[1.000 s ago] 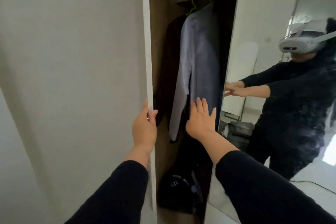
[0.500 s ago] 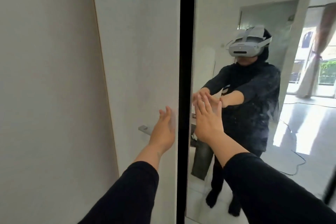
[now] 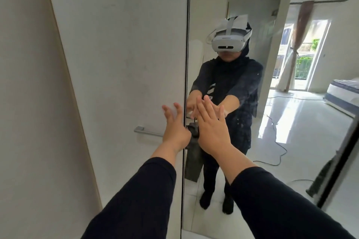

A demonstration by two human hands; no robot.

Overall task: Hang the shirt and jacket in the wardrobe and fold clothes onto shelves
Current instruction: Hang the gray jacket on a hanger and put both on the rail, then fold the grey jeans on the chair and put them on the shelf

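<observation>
The wardrobe stands closed in front of me. Its white left door (image 3: 120,64) meets the mirrored right door (image 3: 242,151) along a thin dark seam. My left hand (image 3: 174,128) is flat with fingers spread at the white door's right edge, just above a metal bar handle (image 3: 149,132). My right hand (image 3: 210,128) lies flat with straight fingers against the mirror. The shirt and jacket are hidden behind the doors.
A pale wall panel (image 3: 29,103) runs along the left. The mirror reflects a person wearing a white headset, a glossy white floor with a cable, a bed at the far right and a curtained balcony door.
A second ago the wardrobe was open, showing a hanging shirt and dark jacket. Both doors have swung shut since, with my two flat hands following them inward.
</observation>
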